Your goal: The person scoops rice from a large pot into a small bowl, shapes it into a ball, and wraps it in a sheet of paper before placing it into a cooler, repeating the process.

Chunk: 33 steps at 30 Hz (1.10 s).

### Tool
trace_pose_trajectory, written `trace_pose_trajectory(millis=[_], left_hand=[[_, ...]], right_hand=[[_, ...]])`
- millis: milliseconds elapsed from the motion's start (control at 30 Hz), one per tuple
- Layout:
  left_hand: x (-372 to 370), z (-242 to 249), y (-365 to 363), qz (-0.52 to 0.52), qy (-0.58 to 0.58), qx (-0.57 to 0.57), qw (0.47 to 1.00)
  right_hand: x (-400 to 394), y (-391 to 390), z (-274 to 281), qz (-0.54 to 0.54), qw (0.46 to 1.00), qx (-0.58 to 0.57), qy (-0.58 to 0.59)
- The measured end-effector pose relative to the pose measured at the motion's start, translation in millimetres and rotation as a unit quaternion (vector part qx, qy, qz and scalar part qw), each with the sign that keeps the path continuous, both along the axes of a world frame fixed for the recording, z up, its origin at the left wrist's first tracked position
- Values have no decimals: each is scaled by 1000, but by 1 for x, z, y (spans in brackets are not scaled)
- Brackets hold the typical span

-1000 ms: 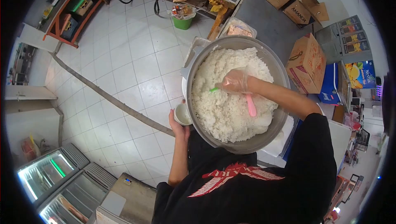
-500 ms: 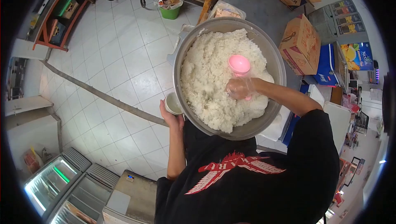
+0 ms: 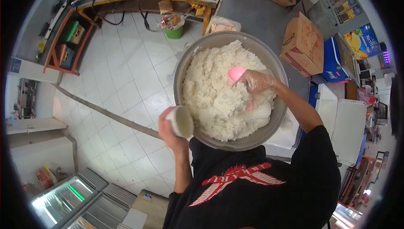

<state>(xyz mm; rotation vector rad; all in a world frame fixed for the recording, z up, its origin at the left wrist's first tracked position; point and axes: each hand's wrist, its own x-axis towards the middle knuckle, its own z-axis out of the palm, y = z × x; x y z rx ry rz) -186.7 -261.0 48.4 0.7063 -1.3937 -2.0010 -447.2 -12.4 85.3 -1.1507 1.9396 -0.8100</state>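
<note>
A wide metal pot holds a big heap of cooked white rice. My right hand, in a clear plastic glove, is over the rice and closed round a pink scoop. The scoop's bowl end points away to the left; part of its handle is hidden by the hand and rice. At the pot's lower left rim, my left hand grips a small white bowl, tilted toward the pot. What the bowl contains cannot be made out.
A grey counter runs behind the pot, with a cardboard box and a blue cooler on the right. A plastic-wrapped container touches the far rim. A green bin stands on the tiled floor.
My left hand has raised and tilted the white bowl, bringing it nearer the pot's rim. My right hand has lifted and turned the pink scoop, its bowl end now lower and further left.
</note>
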Motion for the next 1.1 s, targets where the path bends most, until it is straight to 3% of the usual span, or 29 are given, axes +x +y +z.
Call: trace_pose_trajectory(millis=[33,100,133,200,233,300,400,567,700,800,900,1000,1100], left_hand=[[-31,34,30,-46,-83,-171,981],[-70,13,60,-65,-56,-72,994],[-90,-1,71,-79,-38,-40,995],[-128,-3,90,-72,66,232,968],[-140,-1,95,-71,113,362,923],[-149,19,106,-57,118,366,922],[-150,32,115,-65,120,373,918],[-146,44,115,-67,160,363,916],[-146,37,111,-87,214,281,931],[-143,39,120,-18,180,219,959],[-139,27,118,-6,169,123,978],[-132,15,104,-32,176,105,978],[-138,24,104,34,168,169,971]], right_hand=[[-9,2,19,0,998,-38,46],[-13,-2,50,10,988,-100,116],[-5,-6,72,-13,977,-32,209],[30,-13,109,-66,917,105,379],[43,-11,101,-90,887,92,444],[62,-4,77,-144,811,74,563],[66,11,72,-182,811,-10,555],[67,39,95,-243,869,-10,431],[83,35,128,-259,939,-24,224],[108,17,67,-313,894,-129,294],[125,2,54,-328,904,-110,251],[100,8,55,-280,931,-192,132],[82,20,68,-337,916,-197,96]])
